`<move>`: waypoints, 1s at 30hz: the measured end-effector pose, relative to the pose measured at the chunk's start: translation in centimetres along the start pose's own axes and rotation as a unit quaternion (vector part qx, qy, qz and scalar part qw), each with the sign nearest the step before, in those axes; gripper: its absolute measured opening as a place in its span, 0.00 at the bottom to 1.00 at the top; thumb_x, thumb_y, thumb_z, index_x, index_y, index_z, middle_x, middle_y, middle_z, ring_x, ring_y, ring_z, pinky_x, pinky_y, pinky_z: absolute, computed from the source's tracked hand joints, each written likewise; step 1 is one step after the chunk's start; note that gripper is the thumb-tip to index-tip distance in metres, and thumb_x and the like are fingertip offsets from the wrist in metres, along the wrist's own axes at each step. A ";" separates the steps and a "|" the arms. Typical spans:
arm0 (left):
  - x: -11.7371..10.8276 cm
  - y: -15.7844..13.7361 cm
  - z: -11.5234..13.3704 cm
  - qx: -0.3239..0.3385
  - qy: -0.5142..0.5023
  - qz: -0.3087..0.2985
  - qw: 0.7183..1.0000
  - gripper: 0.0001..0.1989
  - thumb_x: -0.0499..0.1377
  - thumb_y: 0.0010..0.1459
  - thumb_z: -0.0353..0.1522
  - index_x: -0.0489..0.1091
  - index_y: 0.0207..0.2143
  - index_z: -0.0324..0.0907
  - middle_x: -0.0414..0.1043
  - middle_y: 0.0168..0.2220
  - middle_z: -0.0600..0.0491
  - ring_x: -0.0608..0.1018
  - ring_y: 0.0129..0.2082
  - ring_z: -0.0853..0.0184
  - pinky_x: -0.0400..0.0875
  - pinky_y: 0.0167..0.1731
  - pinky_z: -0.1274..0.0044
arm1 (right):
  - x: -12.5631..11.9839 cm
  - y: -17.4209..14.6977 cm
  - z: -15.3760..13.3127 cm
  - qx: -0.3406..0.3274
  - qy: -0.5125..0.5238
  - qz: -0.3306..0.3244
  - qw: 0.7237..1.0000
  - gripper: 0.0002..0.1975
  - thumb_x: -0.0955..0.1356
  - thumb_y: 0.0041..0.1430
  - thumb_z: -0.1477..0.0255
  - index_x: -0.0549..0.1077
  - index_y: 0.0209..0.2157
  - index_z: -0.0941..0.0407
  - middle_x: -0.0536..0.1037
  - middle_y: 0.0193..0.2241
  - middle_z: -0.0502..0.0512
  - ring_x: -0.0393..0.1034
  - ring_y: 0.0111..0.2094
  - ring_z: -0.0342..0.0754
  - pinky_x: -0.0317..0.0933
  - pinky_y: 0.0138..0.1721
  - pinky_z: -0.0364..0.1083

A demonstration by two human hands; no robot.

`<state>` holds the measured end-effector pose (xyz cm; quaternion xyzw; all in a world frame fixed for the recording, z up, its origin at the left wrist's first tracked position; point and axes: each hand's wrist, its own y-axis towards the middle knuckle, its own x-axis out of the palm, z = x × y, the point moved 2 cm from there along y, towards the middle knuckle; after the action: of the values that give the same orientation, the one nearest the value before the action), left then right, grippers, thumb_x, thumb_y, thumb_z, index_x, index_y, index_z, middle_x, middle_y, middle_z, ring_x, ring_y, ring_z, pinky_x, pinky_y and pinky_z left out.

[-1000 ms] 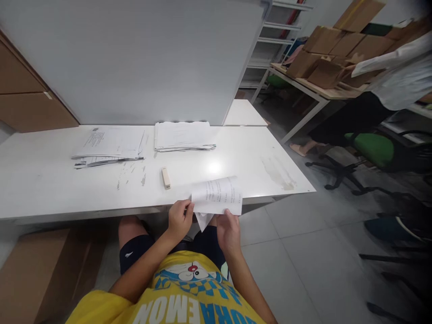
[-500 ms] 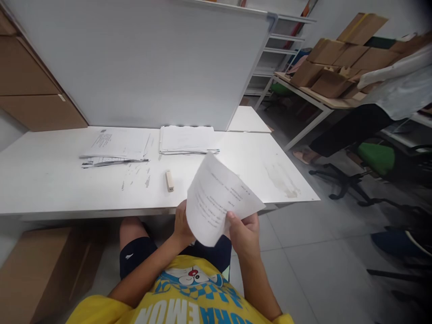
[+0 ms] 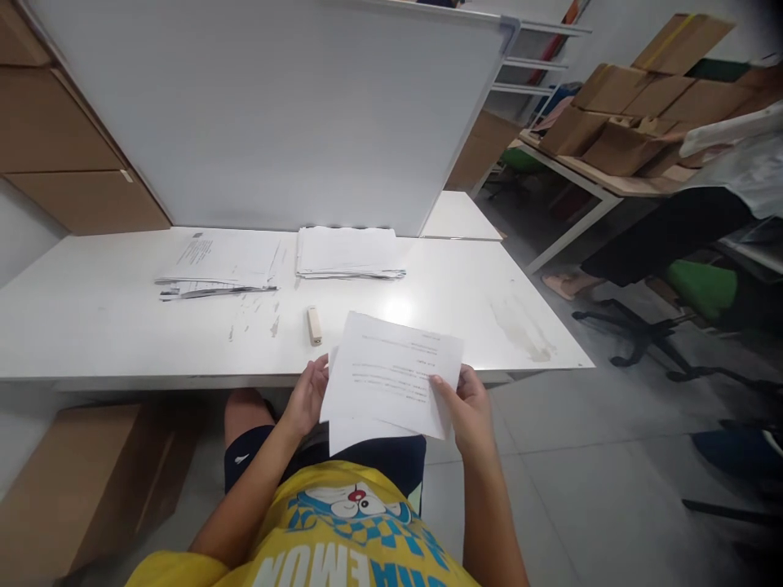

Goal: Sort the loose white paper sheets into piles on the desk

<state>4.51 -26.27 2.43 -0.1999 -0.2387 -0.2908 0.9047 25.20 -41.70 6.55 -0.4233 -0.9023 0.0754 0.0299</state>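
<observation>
Right hand [image 3: 472,414]: the grip pinches the right side of a printed sheet [image 3: 391,367], with the thumb on the upper face and the fingers curled behind. Left hand [image 3: 306,398]: partly curled at the sheets' left edge; whether its grip closes on the paper cannot be told. The printed sheet lies over a lower sheet [image 3: 351,436], whose blank corner projects at the lower left; both are held above the lap, overlapping in view the near edge of the white surface [image 3: 428,285]. Beneath them are the dark shorts [image 3: 391,456] and yellow shirt [image 3: 294,509] of the wearer. On the surface, just beyond the left hand, lies a small beige block [image 3: 314,326]. Farther back lie two paper stacks, a left stack [image 3: 223,257] with uneven edges and a right stack [image 3: 348,251], more neatly squared. Behind both stands a whiteboard [image 3: 275,114], with brown cardboard [image 3: 67,122] at its left. Well apart, at the upper right, cardboard boxes [image 3: 624,147] rest on another table [image 3: 568,167], beside a person in a pale top [image 3: 740,167]; a green chair seat [image 3: 703,287] is near.
</observation>
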 end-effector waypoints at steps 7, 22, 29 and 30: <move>-1.4 -1.6 -1.4 0.011 0.155 0.034 0.987 0.29 0.64 0.53 0.44 0.69 0.54 0.40 0.73 0.53 0.45 0.72 0.55 0.52 0.65 0.56 0.64 | 0.3 1.0 1.8 -0.011 -0.131 -0.044 0.990 0.21 0.69 0.52 0.51 0.74 0.35 0.55 0.79 0.35 0.55 0.71 0.37 0.53 0.64 0.34 0.47; -7.6 -2.3 0.1 0.006 0.287 0.188 0.939 0.36 0.55 0.52 0.26 0.56 0.65 0.43 0.74 0.47 0.47 0.77 0.42 0.61 0.71 0.45 0.70 | 5.8 4.2 5.9 0.059 -0.206 -0.220 0.952 0.29 0.70 0.47 0.58 0.73 0.51 0.55 0.80 0.37 0.58 0.74 0.37 0.56 0.67 0.35 0.50; -8.6 0.3 1.5 0.037 0.341 0.200 0.918 0.44 0.52 0.46 0.20 0.48 0.68 0.44 0.62 0.61 0.45 0.69 0.57 0.60 0.69 0.48 0.74 | 9.6 6.7 6.5 0.012 -0.266 -0.223 0.938 0.39 0.68 0.49 0.61 0.61 0.64 0.52 0.78 0.35 0.52 0.73 0.35 0.51 0.65 0.39 0.50; -8.5 0.6 1.7 0.036 0.320 0.198 0.926 0.46 0.51 0.46 0.20 0.45 0.68 0.45 0.62 0.61 0.45 0.70 0.55 0.62 0.69 0.45 0.75 | 9.8 6.9 6.7 0.018 -0.262 -0.224 0.939 0.39 0.68 0.50 0.61 0.62 0.64 0.52 0.79 0.34 0.51 0.73 0.34 0.51 0.65 0.39 0.50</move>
<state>-1.78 -21.32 -1.03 -0.1063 0.0978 -0.1454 0.9788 23.39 -30.54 -1.23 -0.1747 -0.9482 0.1915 -0.1836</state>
